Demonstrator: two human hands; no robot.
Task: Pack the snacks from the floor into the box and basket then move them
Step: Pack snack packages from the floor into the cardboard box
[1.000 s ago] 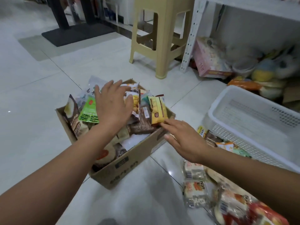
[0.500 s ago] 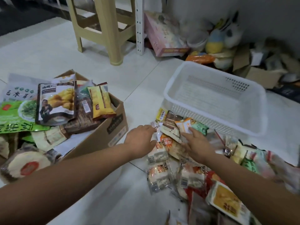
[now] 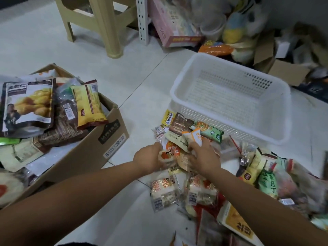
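Two hands in heap of small plastic-wrapped snack packets [image 3: 179,132] on white tiled floor [image 3: 150,86], just beside white perforated plastic basket [image 3: 282,96]. Left hand [image 3: 149,159] pinches orange-white snack pack [image 3: 169,155]; right hand [image 3: 204,158] fingers buried, hold unclear. Likely light, slippery, crushable: scoop several, grip seams.

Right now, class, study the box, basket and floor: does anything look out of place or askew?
The cardboard box is overfilled: packets pile above its rim, and a yellow packet leans at its right side. The white basket shows no snacks inside, while a heap of packets lies scattered on the floor before it.
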